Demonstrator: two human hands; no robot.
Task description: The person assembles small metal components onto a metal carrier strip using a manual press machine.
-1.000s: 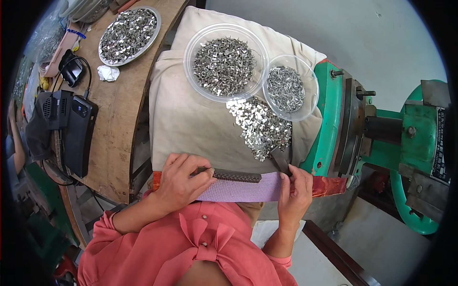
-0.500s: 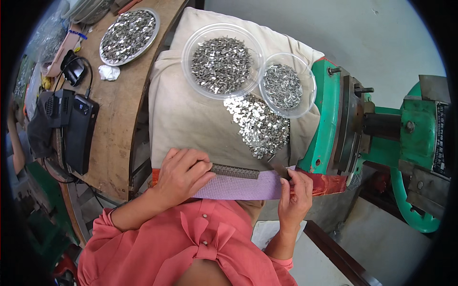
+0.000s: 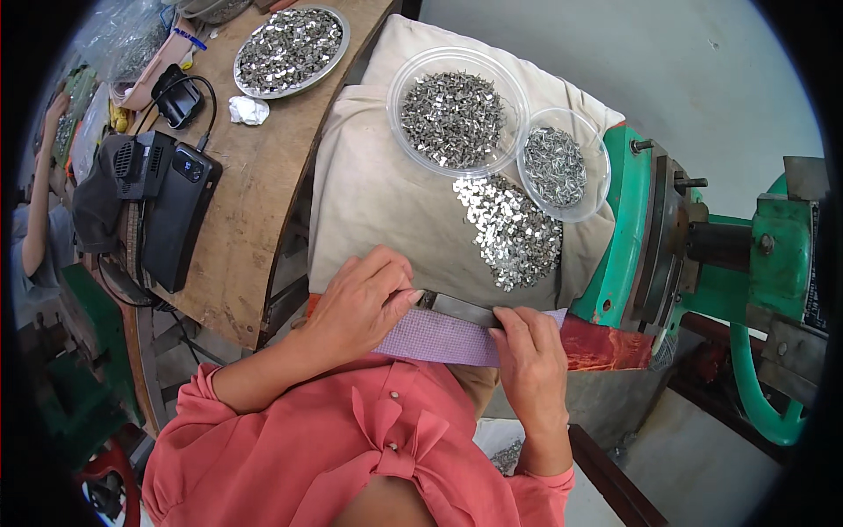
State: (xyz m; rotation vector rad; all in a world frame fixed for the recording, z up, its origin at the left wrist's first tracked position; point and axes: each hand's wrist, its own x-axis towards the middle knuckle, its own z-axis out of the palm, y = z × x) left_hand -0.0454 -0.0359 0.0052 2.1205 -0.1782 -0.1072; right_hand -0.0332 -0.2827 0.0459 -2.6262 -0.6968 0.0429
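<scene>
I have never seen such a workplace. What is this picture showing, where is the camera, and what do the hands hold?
The camera sits on the person's head and looks down, so the edges bend. The two bare hands are the person's own. The left hand and right hand hold a flat dark metal strip between them, over a purple cloth. On the beige cloth lie a pile of small shiny metal pieces and two clear bowls of similar pieces. A green machine stands to the right.
</scene>
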